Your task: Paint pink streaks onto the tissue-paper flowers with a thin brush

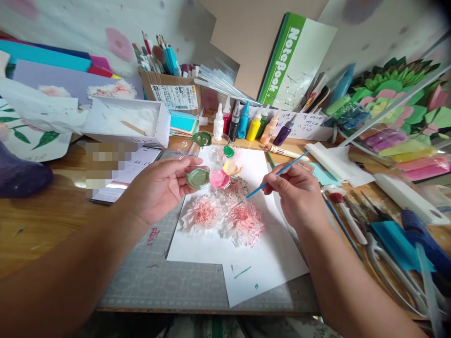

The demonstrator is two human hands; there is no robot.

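Observation:
My left hand (162,188) holds the edge of a clear flower-shaped palette (198,178), whose wells contain green, pink and yellowish paint. Between thumb and fingers of my right hand (294,190) is a thin blue paintbrush (273,181), its tip pointing down and left. The tip is at the upper edge of a white paper flower with pink petal tips (245,223). Left of that flower lies another pink and white one (204,213). A third, speckled flower (233,190) sits behind them, partly hidden by the palette. All three rest on white paper (271,263).
Paint bottles (253,126) stand at the back beside a brush box (169,91). A phone (136,169) and a white box (130,117) are on the left. Scissors (391,272), brushes and a blue glue gun (419,234) lie on the right. A grey cutting mat (158,281) lies below.

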